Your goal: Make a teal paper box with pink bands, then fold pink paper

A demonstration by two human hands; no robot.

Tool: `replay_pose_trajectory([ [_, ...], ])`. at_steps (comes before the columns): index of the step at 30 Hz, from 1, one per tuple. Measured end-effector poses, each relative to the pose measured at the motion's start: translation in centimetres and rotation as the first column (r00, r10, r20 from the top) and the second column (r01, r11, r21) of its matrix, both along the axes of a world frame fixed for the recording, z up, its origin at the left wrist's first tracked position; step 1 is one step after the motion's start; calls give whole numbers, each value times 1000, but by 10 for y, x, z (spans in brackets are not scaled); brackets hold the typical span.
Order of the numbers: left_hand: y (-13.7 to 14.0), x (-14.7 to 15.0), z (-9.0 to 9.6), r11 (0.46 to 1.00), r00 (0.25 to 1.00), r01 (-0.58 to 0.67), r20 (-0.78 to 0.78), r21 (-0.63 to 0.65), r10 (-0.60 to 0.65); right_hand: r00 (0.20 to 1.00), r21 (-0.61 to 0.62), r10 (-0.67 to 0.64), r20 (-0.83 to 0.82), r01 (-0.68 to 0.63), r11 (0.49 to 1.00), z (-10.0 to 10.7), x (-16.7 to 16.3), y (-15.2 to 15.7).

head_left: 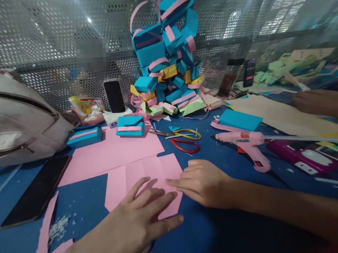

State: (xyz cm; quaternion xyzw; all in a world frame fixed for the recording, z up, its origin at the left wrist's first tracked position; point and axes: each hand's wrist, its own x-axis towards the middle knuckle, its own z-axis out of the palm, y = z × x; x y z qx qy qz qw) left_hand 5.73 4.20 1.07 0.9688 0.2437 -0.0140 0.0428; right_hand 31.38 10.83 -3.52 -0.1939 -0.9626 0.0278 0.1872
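A pink paper sheet [115, 189] with several crease lines lies on the blue tabletop right before me. My left hand [146, 214] rests palm down on its lower part, fingers spread. From the right, my right hand [206, 183] touches the same sheet with its index finger stretched out; the other fingers are curled and hold nothing. A larger pink sheet [116, 148] lies just beyond. Scissors [183, 137] with one yellow and one red handle lie past my right hand. A pink glue gun [251, 141] with a clear glue stick lies to the right.
Small blue paper boxes [131, 126] stand behind the sheets, below a tall stack of blue paper boxes [151, 55]. A dark phone [36, 190] and a white bag [24, 119] are left. A purple power strip [309, 158] lies right, near another person's hand [315, 102].
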Motion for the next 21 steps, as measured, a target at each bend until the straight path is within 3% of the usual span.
replay_pose_trajectory([
  [5, 0, 2, -1, 999, 999, -37, 26, 16, 36, 999, 44, 38, -14, -38, 998, 11, 4, -3],
  [11, 3, 3, 2, 998, 999, -44, 16, -47, 44, 964, -36, 234, 123, -231, 972, 30, 8, -12],
  [15, 3, 2, 4, 997, 998, -54, 24, -55, 55, 954, -73, 130, 270, -114, 991, 39, 11, -13],
  [21, 1, 2, 7, 997, 998, -52, 36, -52, 54, 944, 15, -48, 328, 45, 999, 46, 20, -10],
])
